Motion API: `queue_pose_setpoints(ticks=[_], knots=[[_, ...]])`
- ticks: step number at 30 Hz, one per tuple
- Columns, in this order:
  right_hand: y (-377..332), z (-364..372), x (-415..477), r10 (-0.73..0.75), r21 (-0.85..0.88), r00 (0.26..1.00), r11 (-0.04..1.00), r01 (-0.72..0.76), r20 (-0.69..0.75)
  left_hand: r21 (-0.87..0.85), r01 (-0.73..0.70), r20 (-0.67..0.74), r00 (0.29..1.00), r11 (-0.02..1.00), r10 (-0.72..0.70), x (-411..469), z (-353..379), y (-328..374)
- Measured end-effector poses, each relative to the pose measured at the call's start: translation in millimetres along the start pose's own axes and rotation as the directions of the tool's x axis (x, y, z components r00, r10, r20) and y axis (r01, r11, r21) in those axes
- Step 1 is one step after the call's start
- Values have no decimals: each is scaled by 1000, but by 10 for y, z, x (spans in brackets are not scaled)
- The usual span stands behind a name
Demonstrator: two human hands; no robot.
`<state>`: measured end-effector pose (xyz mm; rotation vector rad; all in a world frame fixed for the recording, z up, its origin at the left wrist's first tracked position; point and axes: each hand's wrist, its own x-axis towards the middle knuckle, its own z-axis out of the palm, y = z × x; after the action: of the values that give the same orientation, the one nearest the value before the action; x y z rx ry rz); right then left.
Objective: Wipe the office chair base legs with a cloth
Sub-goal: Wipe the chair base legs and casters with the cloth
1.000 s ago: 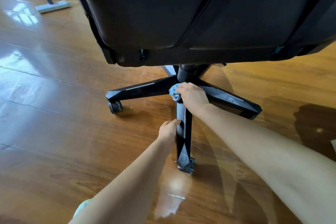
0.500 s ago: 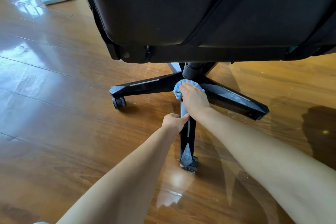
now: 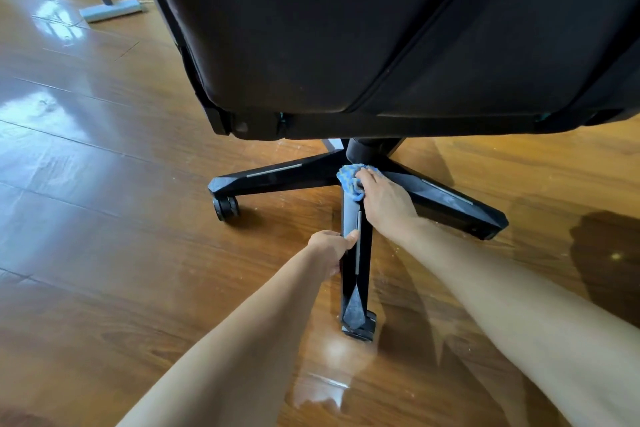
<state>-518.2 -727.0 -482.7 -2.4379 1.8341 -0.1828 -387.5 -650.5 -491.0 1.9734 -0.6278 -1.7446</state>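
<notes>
Glossy wood floor — flat grey mop head far left

Bright daylight glares off the glossy floor.

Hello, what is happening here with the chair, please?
A person is cleaning the base of a black office chair that stands on a wooden floor. The right hand presses a blue cloth on the near base leg, at its inner end next to the central column. The left hand grips the same leg about halfway along. Its outer part, toward the caster, looks dusty. A flat mop head lies on the floor behind.
</notes>
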Motion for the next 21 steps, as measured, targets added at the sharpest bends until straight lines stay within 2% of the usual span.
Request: queue_pose_setpoints(ticks=[6, 11, 13, 16, 18, 21], knots=[[-240, 39, 180, -61, -111, 997, 992, 55, -51, -40, -10, 9, 1000, 999, 11, 75, 26, -57], [-446, -63, 452, -11, -97, 1000, 995, 13, 21, -72, -47, -6, 999, 996, 47, 153, 34, -144], [-456, -81, 504, -18, -88, 999, 996, 21, 37, -137, -33, 38, 999, 990, 39, 143, 9, -209], [-290, -99, 327, -92, -69, 990, 993, 100, 109, -323, 55, 139, 990, 945, -11, 84, -111, -358], [-172, -95, 95, -185, -83, 977, 977, 195, 107, -446, 114, 166, 985, 888, -43, 68, -201, -439], [-123, -41, -302, -301, -107, 949, 945, 310, 95, -477, 129, 190, 981, 869, -42, 42, -230, -512]])
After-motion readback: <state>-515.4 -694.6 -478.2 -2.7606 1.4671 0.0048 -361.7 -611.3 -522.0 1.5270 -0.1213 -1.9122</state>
